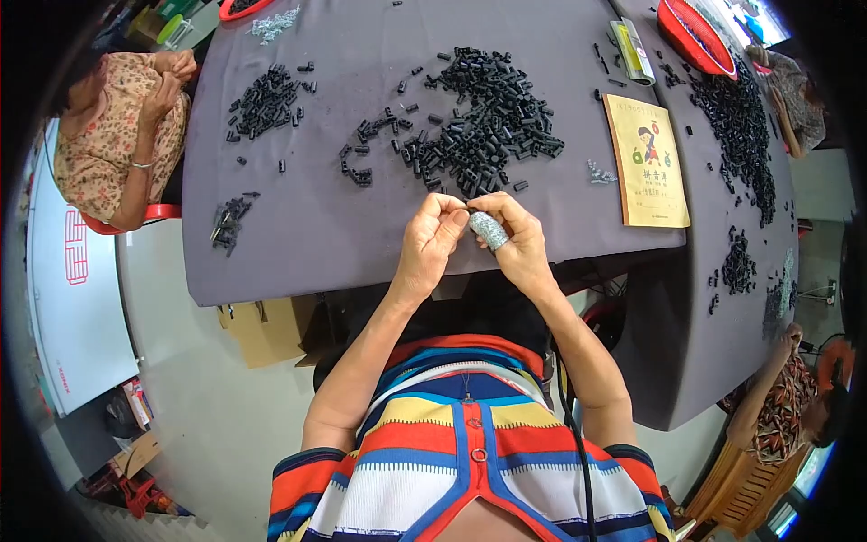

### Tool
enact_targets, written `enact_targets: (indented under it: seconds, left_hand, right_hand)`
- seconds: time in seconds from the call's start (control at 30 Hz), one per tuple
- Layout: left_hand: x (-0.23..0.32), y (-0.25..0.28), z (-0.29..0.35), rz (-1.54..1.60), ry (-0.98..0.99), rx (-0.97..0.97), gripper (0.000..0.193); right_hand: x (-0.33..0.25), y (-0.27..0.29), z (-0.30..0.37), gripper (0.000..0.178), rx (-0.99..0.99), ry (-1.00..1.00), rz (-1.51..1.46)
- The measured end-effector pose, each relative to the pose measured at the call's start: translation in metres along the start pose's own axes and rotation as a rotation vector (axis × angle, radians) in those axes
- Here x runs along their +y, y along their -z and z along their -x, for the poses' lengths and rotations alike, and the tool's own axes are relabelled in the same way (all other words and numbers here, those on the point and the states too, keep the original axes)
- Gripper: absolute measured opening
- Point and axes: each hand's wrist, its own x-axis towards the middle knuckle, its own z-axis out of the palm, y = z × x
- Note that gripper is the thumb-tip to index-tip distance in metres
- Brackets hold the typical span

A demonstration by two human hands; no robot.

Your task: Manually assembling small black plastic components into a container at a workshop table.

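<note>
My left hand (428,241) and my right hand (524,253) meet at the near table edge, fingertips pinched together. Between the tips a small dark piece (470,209) barely shows; its kind is mostly hidden by my fingers. A silver, speckled sleeve-like thing (489,231) lies along the right thumb or in that hand's grip; I cannot tell which. Just beyond my fingers spreads a large heap of short black plastic tubes (488,117). To its left lie a smaller heap of them (265,104) and a little pile of thin dark pins (231,222).
A yellow booklet (646,163) lies to the right, beside a few silver bits (599,173). Red baskets (695,38) stand at the far side. More black parts (736,135) cover the right-hand table. Other people sit at the left (117,144) and right (777,406).
</note>
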Motion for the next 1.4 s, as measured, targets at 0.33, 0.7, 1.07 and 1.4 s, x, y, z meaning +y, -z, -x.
enact_targets:
  seconds: [0.33, 0.7, 1.07, 1.4]
  left_hand:
    - [0.008, -0.003, 0.000, 0.023, 0.041, 0.020, 0.018]
    - [0.005, 0.000, 0.001, -0.028, 0.060, 0.014, 0.014]
    - [0.007, -0.003, -0.004, 0.041, 0.086, 0.020, 0.014]
    - [0.003, 0.000, -0.002, 0.053, 0.074, -0.014, 0.014]
  right_hand:
    - [0.001, 0.002, -0.002, 0.021, 0.038, -0.060, -0.118]
    - [0.011, 0.000, 0.000, 0.016, -0.026, -0.046, -0.049]
    - [-0.005, 0.011, -0.003, 0.012, -0.007, -0.098, -0.118]
    - [0.001, 0.091, -0.038, 0.012, 0.258, -0.051, 0.174]
